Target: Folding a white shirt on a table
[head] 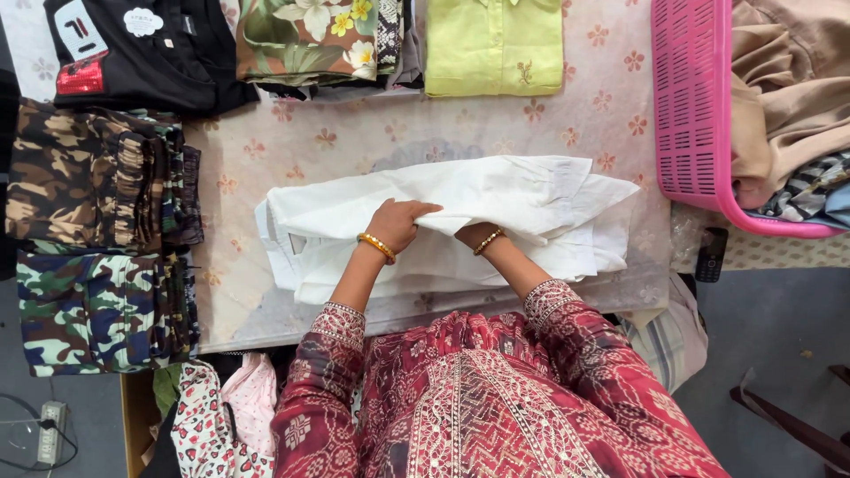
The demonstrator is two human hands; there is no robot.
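Note:
A white garment lies half folded across the middle of the table. My left hand pinches a fold of its cloth near the centre, a gold bangle on the wrist. My right hand is tucked under the same fold, mostly hidden by the cloth, with only the wrist and bangle showing. Both red patterned sleeves reach in from the near edge.
A floral-print cover tops the table. Folded camouflage clothes are stacked at the left. A black shirt, a floral garment and a yellow-green shirt lie along the far edge. A pink basket with clothes stands right, a phone beside it.

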